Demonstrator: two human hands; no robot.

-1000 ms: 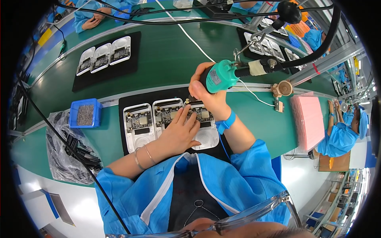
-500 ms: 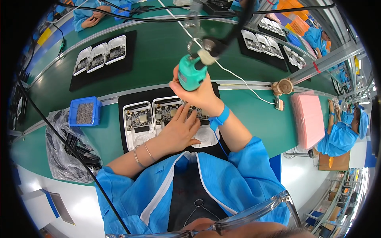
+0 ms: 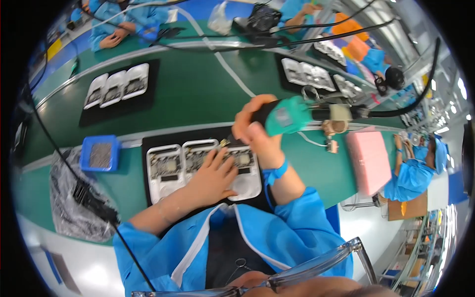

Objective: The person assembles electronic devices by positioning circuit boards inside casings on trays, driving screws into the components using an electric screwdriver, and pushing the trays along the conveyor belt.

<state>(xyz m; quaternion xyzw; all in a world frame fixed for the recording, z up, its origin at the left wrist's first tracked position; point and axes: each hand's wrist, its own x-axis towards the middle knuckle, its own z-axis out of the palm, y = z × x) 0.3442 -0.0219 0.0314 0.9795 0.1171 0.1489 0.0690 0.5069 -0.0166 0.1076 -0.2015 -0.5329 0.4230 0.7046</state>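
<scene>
Head view, one person at a green bench, picture partly blurred.

Right hand: fingers wrapped around the black front part of a teal power driver, which lies aslant over the work; blue strap at the wrist.

Left hand: fingers slightly spread, laid over the middle housing and the right housing; whether the fingertips pinch anything, cannot tell. Small gold-coloured piece just beside them; contact with the driver's tip, cannot tell.

Housings: three, white, with circuit boards, side by side on a black mat before the person; left housing uncovered by either hand.

Left of mat: blue tray of small grey parts; clear plastic bag with black pieces.

Right: small fan; pink stack.
</scene>
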